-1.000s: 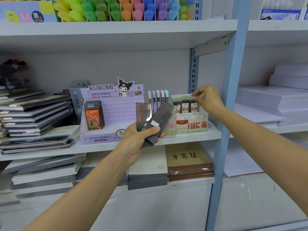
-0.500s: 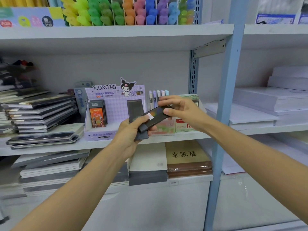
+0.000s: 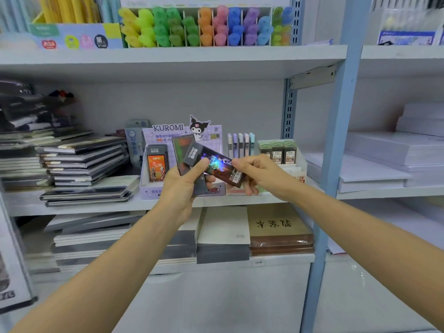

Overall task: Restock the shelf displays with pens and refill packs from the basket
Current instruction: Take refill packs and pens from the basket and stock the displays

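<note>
Both hands' grips, left hand and right hand, pinch a dark refill pack, long axis slanting down-right.

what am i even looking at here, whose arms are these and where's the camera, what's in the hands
No machine here: these are a person's two bare arms, filmed by a wide-angle camera worn on their head, looking forward and down at a stationery shelf.

The left hand holds a few dark refill packs. The right hand pinches the end of the front pack, which has a shiny, rainbow-glinting face.

Behind the hands stands a purple Kuromi display box with an orange pack inside. To its right are pastel pens and green lead cases. Notebooks are stacked on the left, and coloured highlighters fill the shelf above.
</note>
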Available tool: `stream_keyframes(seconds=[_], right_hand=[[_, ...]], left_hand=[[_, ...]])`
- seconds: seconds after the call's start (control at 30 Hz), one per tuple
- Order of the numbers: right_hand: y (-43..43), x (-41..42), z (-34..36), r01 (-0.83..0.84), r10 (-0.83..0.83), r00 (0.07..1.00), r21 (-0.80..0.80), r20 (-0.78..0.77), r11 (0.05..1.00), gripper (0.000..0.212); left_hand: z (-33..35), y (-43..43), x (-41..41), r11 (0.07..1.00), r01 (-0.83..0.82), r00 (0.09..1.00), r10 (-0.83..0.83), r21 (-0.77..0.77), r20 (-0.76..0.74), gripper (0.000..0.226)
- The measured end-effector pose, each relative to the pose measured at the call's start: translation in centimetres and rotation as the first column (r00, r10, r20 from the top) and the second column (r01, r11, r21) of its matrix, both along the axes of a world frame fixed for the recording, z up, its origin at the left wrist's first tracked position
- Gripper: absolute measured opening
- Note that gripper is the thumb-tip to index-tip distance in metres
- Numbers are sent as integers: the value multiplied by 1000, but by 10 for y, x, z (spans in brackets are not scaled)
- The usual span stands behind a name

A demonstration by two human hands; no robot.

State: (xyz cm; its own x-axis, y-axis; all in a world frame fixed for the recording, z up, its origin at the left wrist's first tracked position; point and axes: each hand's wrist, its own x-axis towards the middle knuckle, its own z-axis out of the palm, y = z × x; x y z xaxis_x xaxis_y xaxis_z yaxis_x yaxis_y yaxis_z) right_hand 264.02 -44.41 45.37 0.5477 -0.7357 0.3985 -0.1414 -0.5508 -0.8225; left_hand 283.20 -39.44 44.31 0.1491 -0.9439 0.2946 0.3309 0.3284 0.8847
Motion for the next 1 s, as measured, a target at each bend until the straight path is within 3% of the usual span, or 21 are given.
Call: stream_keyframes(seconds=[0.13, 0.23, 0.33, 0.4, 0.5, 0.57, 0.67, 0.83, 1.0], right_hand=[[3, 18, 9, 107, -112, 990, -64, -83, 992, 53], [5, 38, 22, -14, 13, 1000, -82, -5, 997, 34], [0, 59, 29, -44, 41, 999, -104, -30, 994, 36], [-6, 70, 33, 2, -3, 1000, -126, -13, 992, 36], [-21, 80, 44, 158, -138, 980, -141, 144, 977, 27], [-33, 88, 50, 286, -248, 939, -142, 237, 948, 22], [-47, 105, 51, 328, -283, 915, -121, 288, 937, 16], [-56, 143, 37, 259, -223, 954, -181, 200, 949, 15], [-64, 168, 21, 229, -210, 973, -309, 94, 923, 16]], left_hand=[[-3, 1, 16, 1000, -25, 996, 25, 4, 80, 27], [-7, 4, 22, 1000, -12, 981, 13, -5, 192, 21], [-8, 7, 33, 1000, -5, 981, 6, -6, 195, 15], [-6, 7, 45, 1000, -3, 990, 0, 26, 144, 18], [-7, 4, 73, 995, -66, 996, 61, 80, 61, 17], [-12, 2, 93, 988, -130, 988, 122, 84, 93, 16], [-21, 0, 117, 978, -200, 972, 191, 55, 140, 14], [-34, -5, 140, 970, -242, 965, 237, 35, 113, 20], [-40, -9, 150, 980, -200, 964, 199, -10, 179, 33]])
